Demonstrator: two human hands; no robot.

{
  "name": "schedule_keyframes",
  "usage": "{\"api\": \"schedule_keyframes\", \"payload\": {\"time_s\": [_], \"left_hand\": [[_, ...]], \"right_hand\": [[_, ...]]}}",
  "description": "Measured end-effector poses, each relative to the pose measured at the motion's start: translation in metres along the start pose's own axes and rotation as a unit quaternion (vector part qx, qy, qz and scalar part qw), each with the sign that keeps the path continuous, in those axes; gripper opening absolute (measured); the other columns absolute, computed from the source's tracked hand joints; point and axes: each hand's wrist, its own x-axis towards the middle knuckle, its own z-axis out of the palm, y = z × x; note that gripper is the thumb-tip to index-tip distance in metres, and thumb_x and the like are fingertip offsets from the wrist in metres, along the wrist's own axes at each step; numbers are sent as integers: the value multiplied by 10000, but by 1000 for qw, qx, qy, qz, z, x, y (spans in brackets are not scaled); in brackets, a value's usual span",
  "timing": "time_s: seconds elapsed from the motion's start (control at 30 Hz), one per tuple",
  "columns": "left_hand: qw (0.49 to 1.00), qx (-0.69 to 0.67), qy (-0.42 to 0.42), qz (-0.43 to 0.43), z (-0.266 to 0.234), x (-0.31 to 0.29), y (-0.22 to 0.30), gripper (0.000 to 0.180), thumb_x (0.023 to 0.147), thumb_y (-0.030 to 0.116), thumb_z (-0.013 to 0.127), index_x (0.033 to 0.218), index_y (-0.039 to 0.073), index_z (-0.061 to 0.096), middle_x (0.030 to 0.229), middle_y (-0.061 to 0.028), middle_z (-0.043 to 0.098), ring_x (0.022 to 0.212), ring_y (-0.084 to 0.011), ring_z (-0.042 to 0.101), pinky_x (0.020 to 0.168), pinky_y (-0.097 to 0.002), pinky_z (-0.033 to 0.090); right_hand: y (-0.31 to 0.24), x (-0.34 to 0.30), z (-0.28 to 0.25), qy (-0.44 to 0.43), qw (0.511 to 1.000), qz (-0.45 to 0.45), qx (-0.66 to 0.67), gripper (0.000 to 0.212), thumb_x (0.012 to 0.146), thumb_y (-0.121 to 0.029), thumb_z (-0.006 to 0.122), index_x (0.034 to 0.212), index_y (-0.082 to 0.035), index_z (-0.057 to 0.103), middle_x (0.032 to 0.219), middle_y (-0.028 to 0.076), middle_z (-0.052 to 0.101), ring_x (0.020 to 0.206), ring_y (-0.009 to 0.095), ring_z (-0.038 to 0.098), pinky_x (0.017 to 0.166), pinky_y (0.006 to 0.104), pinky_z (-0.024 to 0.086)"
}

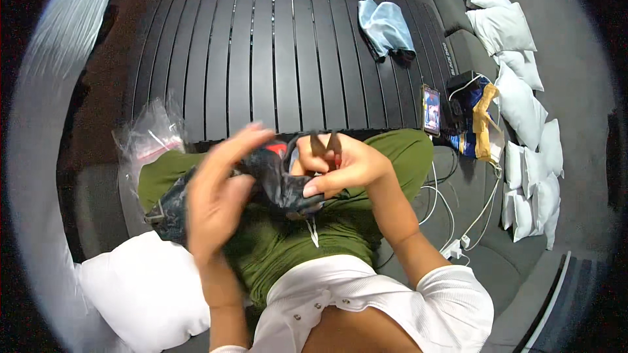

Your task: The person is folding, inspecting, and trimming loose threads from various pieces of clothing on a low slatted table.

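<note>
Clock set on the mottled cloth (268,183), 12 straight away from the wearer. Left hand (212,199) motion-blurred; index finger stretched toward 1 o'clock, thumb well apart, hand unclosed. Whether it touches the cloth—cannot tell. It hides part of the fabric; more of the same dark material shows at 8, past the wrist. Right hand (343,165): thumb and bent fingers pinch the cloth's right end, covering it. Two dark pointed tips (315,145) rise from these fingers, a bit of red beside one; the rest is covered, tool kind unclear.

Cloth lies across the lap of green trousers (405,157), bunched, charcoal and black in cloudy patches, with a red patch near its top edge and a paler grey inner side by the right fingers. Outline lost in folds; garment type unreadable. Thin white cord (314,232) hangs at 4 to 5.

At 10, clear plastic bag (154,137), crumpled, contents hard to make out. At 2, phone (431,111)—lit, screen too small to read. Slatted table (261,52) at 12.
</note>
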Motion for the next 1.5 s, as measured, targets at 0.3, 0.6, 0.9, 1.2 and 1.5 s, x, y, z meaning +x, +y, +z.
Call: {"api": "schedule_keyframes", "payload": {"time_s": [0.3,0.6,0.9,1.2,1.5], "left_hand": [[932,-179,-226,-222,24,0,-65,190,846,177,561,907,-3,565,802,8,564,735,-46,490,666,-213,417],[865,-265,-261,-337,2,-11,-75,228,853,183,551,864,-40,599,786,19,578,717,-41,480,678,-205,401],[865,-291,-281,-296,-2,-11,-61,193,722,64,667,880,-34,616,821,-18,595,760,-75,515,718,-216,411],[919,-278,-176,-216,4,-18,-63,154,777,78,620,880,-36,619,899,-31,537,871,-99,481,748,-213,379],[936,-253,36,-240,14,-27,-43,134,801,35,596,902,-50,617,825,-11,589,743,-56,514,688,-186,416]], "right_hand": [[30,-10,-11,105,994,20,-36,349,723,1,652,664,-112,327,681,-31,420,688,73,416,642,232,366],[31,-2,-2,94,993,60,41,348,723,-14,650,662,-115,322,703,-12,481,689,70,437,631,225,371],[33,-5,-4,137,988,28,61,339,691,15,635,676,-127,327,725,64,558,626,80,469,536,199,368],[40,3,-11,173,983,42,53,337,701,-4,634,680,-131,322,719,49,535,643,88,458,584,202,363],[40,-3,1,419,823,-188,-334,306,926,-329,361,868,-28,373,891,100,521,513,47,407,477,162,326]]}}
